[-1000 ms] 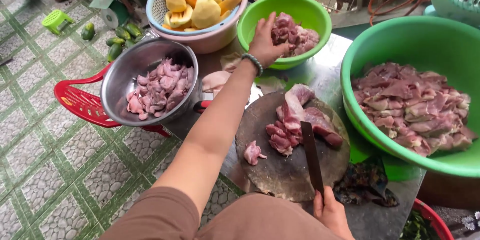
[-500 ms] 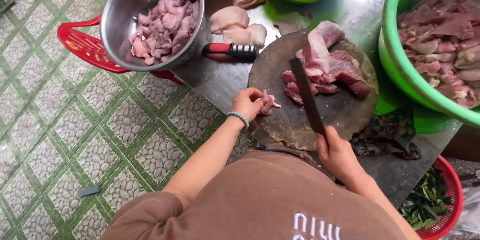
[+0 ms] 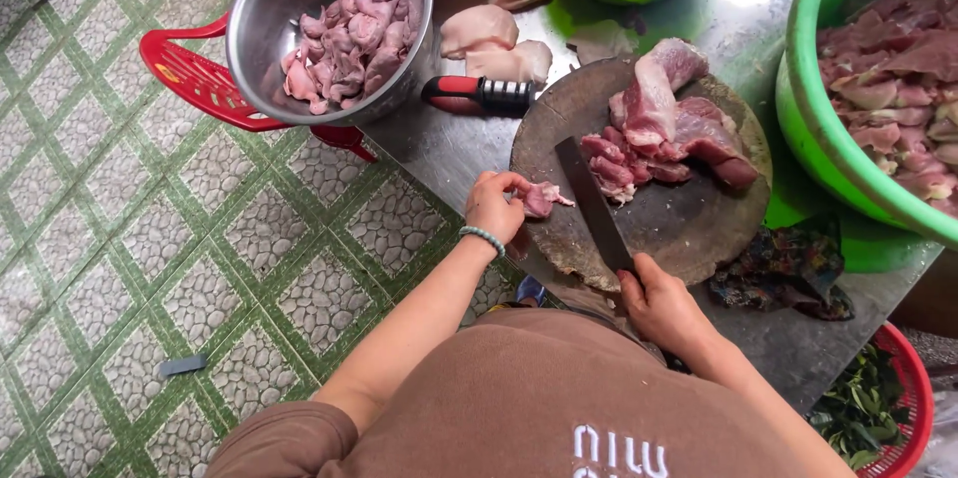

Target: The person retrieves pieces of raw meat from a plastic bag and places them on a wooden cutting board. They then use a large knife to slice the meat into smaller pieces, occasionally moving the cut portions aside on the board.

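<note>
Head view: our left hand (image 3: 494, 205) pinches a small meat piece (image 3: 544, 199) at the round chopping board's (image 3: 689, 229) edge. Our right hand (image 3: 661, 306) grips the cleaver (image 3: 591, 203), blade lying between that piece and the meat pile (image 3: 664, 129). A steel bowl (image 3: 261, 9) and red-handled knife (image 3: 479, 93) lie beyond.

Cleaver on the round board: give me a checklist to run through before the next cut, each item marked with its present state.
1. Right hand grips the cleaver by its handle: ok.
2. Left hand holds the small meat piece at the board's left edge: ok.
3. Left fingers clear of the blade: ok, the blade lies just right of the piece, apart from the fingers.
4. Chopping board fully supported on the metal table: cannot tell, its near edge reaches the table's edge.
5. Big meat pile out of the blade's path: ok, it lies on the far half.
6. Spare knife out of the way: ok, beyond the board.
</note>
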